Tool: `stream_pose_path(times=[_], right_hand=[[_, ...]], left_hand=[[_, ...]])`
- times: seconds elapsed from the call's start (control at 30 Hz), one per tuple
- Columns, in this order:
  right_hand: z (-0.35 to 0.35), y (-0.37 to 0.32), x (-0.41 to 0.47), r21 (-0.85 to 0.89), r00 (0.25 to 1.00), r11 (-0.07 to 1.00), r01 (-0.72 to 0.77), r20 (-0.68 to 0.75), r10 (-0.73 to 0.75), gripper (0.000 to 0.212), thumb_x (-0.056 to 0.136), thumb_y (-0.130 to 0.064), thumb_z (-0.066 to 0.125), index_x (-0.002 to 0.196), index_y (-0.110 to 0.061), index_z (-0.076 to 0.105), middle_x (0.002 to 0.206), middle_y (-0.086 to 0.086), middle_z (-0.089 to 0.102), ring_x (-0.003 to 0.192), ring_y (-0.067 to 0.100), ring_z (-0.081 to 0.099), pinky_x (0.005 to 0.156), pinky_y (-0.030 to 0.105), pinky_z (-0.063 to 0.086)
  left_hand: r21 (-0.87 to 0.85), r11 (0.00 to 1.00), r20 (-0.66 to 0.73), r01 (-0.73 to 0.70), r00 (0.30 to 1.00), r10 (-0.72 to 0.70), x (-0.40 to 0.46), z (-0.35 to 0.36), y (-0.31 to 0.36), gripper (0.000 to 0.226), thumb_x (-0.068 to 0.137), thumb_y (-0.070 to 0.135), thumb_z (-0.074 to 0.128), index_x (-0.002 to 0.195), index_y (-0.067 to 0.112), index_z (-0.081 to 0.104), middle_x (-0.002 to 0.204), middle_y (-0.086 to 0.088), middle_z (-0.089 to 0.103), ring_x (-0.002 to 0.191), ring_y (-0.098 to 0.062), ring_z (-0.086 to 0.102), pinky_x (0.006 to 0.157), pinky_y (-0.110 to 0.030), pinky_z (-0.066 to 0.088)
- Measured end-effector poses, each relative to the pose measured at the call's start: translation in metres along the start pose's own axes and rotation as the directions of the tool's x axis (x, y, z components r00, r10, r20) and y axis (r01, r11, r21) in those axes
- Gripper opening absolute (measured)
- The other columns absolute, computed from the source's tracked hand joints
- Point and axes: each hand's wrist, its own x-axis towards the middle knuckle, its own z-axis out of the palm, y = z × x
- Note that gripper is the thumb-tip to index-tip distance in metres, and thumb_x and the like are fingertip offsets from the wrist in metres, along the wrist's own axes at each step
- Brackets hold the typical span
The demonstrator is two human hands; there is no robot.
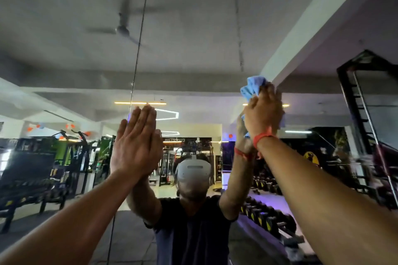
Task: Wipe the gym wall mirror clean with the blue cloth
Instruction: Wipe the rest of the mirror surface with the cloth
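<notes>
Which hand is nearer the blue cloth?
Right. The right hand presses the blue cloth against the mirror; the left hand lies flat on the glass, apart from it.

**Both hands up on the mirror**

My left hand [134, 144] lies flat on the mirror [193, 38], centre-left of frame. My right hand [263, 112] sits upper right, pressing the cloth [252, 89] to the glass. Vertical mirror seam [140, 38] runs above my left hand.

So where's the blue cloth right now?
In the head view, the blue cloth is bunched under the right hand against the mirror, upper right of centre, while the left hand lies flat on the glass.
</notes>
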Motion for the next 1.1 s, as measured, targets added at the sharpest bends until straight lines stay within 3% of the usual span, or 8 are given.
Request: stream_pose_path(times=[0.07, 0.2, 0.33, 0.4, 0.63, 0.87, 1.0, 1.1], right_hand=[[0.011, -0.032, -0.021, 0.068, 0.971, 0.971, 0.229, 0.060, -0.233, 0.051, 0.092, -0.018, 0.044, 0.142, -0.015, 0.052, 0.141, 0.010, 0.055, 0.129, 0.033, 0.051, 0.103, 0.049, 0.048], [0.006, -0.018, 0.007, 0.147, 0.616, 0.647, 0.748, 0.209, -0.759, 0.051, 0.098, -0.020, 0.047, 0.147, -0.007, 0.052, 0.151, 0.012, 0.053, 0.140, 0.032, 0.047, 0.116, 0.040, 0.035], [0.005, 0.000, 0.042, -0.012, 0.963, 0.967, 0.253, 0.101, -0.251, 0.047, 0.094, -0.007, 0.051, 0.141, -0.006, 0.054, 0.140, 0.016, 0.055, 0.128, 0.038, 0.051, 0.106, 0.049, 0.047], [0.021, -0.040, 0.025, 0.014, 0.993, 0.993, 0.115, 0.029, -0.116, 0.048, 0.090, -0.012, 0.053, 0.138, -0.011, 0.055, 0.138, 0.011, 0.055, 0.125, 0.034, 0.050, 0.096, 0.050, 0.050], [-0.003, -0.025, -0.032, 0.288, 0.548, 0.620, 0.730, 0.297, -0.782, 0.054, 0.099, -0.027, 0.040, 0.152, -0.023, 0.047, 0.159, -0.004, 0.045, 0.150, 0.019, 0.034, 0.115, 0.041, 0.032], [0.006, -0.022, 0.043, 0.013, 0.983, 0.989, 0.146, 0.108, -0.147, 0.045, 0.088, -0.006, 0.050, 0.132, -0.009, 0.055, 0.132, 0.014, 0.057, 0.124, 0.036, 0.048, 0.102, 0.047, 0.043], [0.033, -0.083, -0.004, 0.165, 0.907, 0.917, 0.364, 0.160, -0.389, 0.056, 0.090, -0.017, 0.049, 0.146, -0.023, 0.052, 0.149, 0.003, 0.053, 0.137, 0.025, 0.046, 0.113, 0.034, 0.035], [0.006, -0.043, -0.050, 0.292, 0.647, 0.707, 0.644, 0.285, -0.707, 0.055, 0.093, -0.014, 0.050, 0.148, -0.018, 0.053, 0.156, 0.000, 0.049, 0.147, 0.023, 0.038, 0.120, 0.026, 0.016]], left_hand=[[0.025, 1.000, 0.001, 0.000, 1.000, 0.000, 0.000, 0.001, -0.001, 0.063, 0.104, 0.044, 0.022, 0.163, 0.022, 0.019, 0.171, 0.005, 0.011, 0.158, -0.010, -0.001, 0.128, -0.044, 0.009], [0.008, 1.000, 0.002, -0.003, 1.000, 0.002, 0.000, 0.004, -0.002, 0.064, 0.103, 0.046, 0.019, 0.163, 0.023, 0.018, 0.171, 0.006, 0.009, 0.158, -0.009, -0.004, 0.129, -0.042, 0.006], [-0.011, 1.000, -0.028, 0.001, 1.000, -0.001, 0.001, 0.004, -0.002, 0.063, 0.103, 0.043, 0.024, 0.163, 0.023, 0.021, 0.170, 0.006, 0.012, 0.158, -0.009, -0.001, 0.128, -0.042, 0.008], [-0.004, 1.000, -0.032, -0.001, 0.999, 0.001, 0.001, 0.005, -0.002, 0.063, 0.103, 0.042, 0.026, 0.163, 0.023, 0.022, 0.170, 0.006, 0.013, 0.158, -0.010, 0.002, 0.128, -0.043, 0.010], [-0.004, 1.000, -0.024, 0.000, 1.000, 0.000, 0.001, 0.002, 0.000, 0.064, 0.102, 0.043, 0.024, 0.163, 0.022, 0.022, 0.170, 0.005, 0.014, 0.158, -0.011, 0.003, 0.128, -0.044, 0.010], [-0.015, 1.000, -0.033, -0.016, 0.999, 0.015, 0.000, 0.003, -0.003, 0.063, 0.103, 0.042, 0.026, 0.163, 0.024, 0.022, 0.171, 0.007, 0.014, 0.158, -0.012, 0.006, 0.128, -0.044, 0.012], [-0.014, 1.000, -0.031, -0.011, 0.999, 0.010, 0.001, 0.002, -0.003, 0.063, 0.103, 0.043, 0.026, 0.163, 0.024, 0.022, 0.171, 0.006, 0.014, 0.158, -0.013, 0.006, 0.128, -0.044, 0.012], [-0.022, 1.000, -0.027, -0.003, 1.000, 0.003, 0.000, 0.001, -0.002, 0.063, 0.103, 0.043, 0.025, 0.163, 0.023, 0.023, 0.171, 0.007, 0.012, 0.158, -0.011, 0.005, 0.128, -0.043, 0.010]])
